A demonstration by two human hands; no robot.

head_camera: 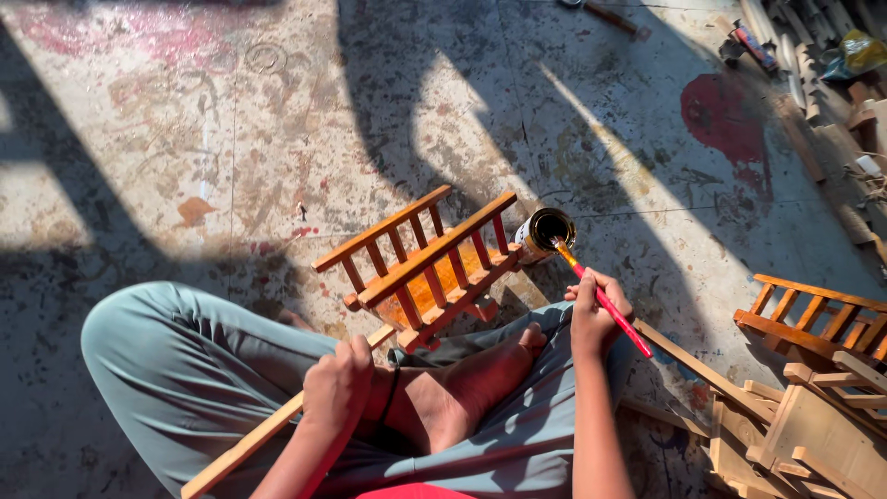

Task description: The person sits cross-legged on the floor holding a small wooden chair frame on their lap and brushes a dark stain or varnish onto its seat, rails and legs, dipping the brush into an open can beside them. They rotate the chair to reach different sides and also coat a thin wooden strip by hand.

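On a paint-stained concrete floor (185,166), left hand (337,383) fingers grip a wooden slat (242,448); right hand (596,319) fingers pinch a red brush (605,310) in a varnish tin (543,231).

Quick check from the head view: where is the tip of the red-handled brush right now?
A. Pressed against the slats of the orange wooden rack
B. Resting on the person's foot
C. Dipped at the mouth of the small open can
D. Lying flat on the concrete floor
C. The right hand holds the red-handled brush with its bristles at the rim of the small open can, beside the orange wooden rack.
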